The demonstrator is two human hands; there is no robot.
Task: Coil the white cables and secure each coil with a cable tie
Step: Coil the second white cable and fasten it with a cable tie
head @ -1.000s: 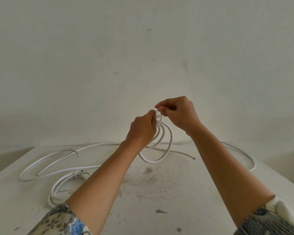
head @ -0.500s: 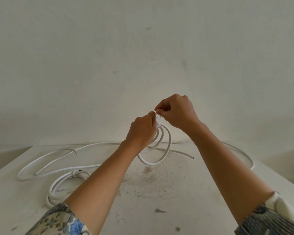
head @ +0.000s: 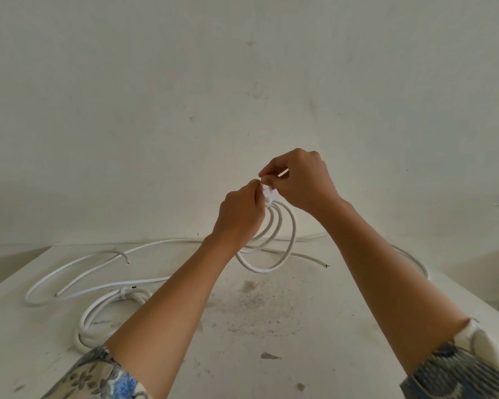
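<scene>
I hold a small coil of white cable [head: 283, 243] in the air above the table. My left hand [head: 239, 214] grips the top of the coil where its loops bunch together. Touching it from the right, my right hand [head: 300, 180] pinches a thin white cable tie [head: 268, 194] wrapped at that same spot. The coil's free end [head: 314, 259] trails down to the right. A second white coil [head: 104, 318], bound with a tie, lies on the table at the left, partly hidden behind my left forearm.
Loose white cables [head: 78, 266] curve across the back left of the stained white table [head: 257, 341], and another cable [head: 412, 260] arcs behind my right forearm. A plain wall stands right behind the table's far edge.
My right hand has risen slightly and closed tighter over the tie at the top of the coil. The left hand and the coil have stayed almost still.
</scene>
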